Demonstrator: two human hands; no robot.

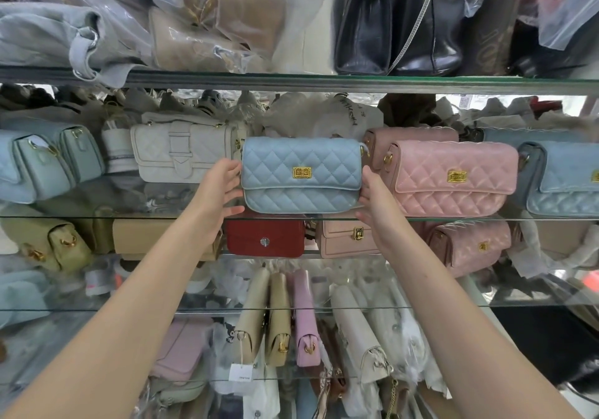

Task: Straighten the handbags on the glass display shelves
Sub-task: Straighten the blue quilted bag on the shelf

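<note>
- My left hand [223,188] is at 9 o'clock of the light blue handbag [301,175]. Its fingers are spread wide and cup the left end of the bag, 1 finger near the top corner and 1 under the bottom corner.
- My right hand [372,198] is at 3 o'clock of the same bag and cups its right end. The fingertips go behind the bag, so I cannot tell how far they reach.
- The bag stands upright on the glass shelf [129,216], with its front and its gold clasp [302,172] turned to me.
- At 3 o'clock of it, just beside my right hand, stands a pink quilted bag [453,178].
- At 10 o'clock, a little behind, stands a cream quilted bag [181,152].
- At 6 o'clock, on the shelf below, I see a red bag [265,240].
</note>
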